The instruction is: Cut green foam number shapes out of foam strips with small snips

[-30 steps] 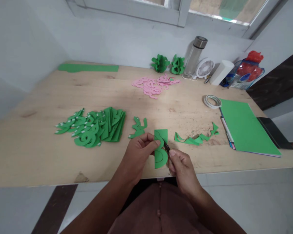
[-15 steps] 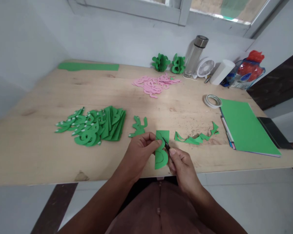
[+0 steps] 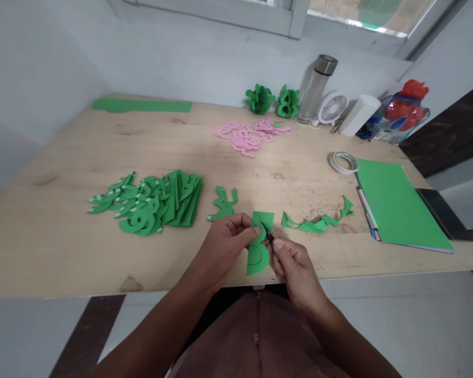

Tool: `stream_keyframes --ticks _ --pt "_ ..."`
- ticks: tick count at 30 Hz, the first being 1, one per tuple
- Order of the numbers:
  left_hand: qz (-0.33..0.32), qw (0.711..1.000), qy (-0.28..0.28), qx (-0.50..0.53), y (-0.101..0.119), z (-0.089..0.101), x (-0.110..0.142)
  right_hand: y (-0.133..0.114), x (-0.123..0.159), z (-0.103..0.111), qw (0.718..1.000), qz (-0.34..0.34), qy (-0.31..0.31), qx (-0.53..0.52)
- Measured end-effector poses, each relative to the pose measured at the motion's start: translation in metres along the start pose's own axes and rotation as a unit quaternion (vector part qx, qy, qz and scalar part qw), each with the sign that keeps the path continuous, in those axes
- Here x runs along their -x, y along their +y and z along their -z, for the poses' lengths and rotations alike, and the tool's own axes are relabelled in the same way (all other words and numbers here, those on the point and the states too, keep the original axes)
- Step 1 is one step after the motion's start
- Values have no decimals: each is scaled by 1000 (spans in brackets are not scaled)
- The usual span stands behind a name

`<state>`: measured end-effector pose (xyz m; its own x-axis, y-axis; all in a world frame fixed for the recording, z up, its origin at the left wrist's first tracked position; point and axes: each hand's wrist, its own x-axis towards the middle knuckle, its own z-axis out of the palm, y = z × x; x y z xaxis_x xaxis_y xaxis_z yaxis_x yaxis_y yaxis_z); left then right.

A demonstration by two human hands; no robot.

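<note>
Green paper (image 3: 257, 255) in the pinch of left fingers (image 3: 246, 237), black scissors (image 3: 268, 235) at its right edge within curled right fingers (image 3: 281, 249).

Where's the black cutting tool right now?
Just below centre in the head view, the black cutting tool is in the right hand, its tip at the green paper piece pinched by the left hand.

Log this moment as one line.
left hand: pinching green paper | right hand: holding scissors against it | nearby: paper scraps
</note>
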<state>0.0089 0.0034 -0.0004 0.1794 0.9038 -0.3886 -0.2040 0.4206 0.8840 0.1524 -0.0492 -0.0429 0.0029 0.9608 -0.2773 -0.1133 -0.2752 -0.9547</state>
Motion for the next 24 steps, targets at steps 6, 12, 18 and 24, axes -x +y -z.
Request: stream_keyframes --ticks 6,12,18,24 --pt "4 1000 -3 -2 0 0 0 -3 -1 0 1000 9 -3 16" --pt "-9 1000 -9 -6 1 1 0 -5 -1 2 1000 3 -5 30" --pt "-7 1000 -19 -7 1 3 -1 -6 -1 4 999 2 -10 39" --pt "3 1000 -24 -8 0 4 0 -6 -1 4 999 5 -11 37"
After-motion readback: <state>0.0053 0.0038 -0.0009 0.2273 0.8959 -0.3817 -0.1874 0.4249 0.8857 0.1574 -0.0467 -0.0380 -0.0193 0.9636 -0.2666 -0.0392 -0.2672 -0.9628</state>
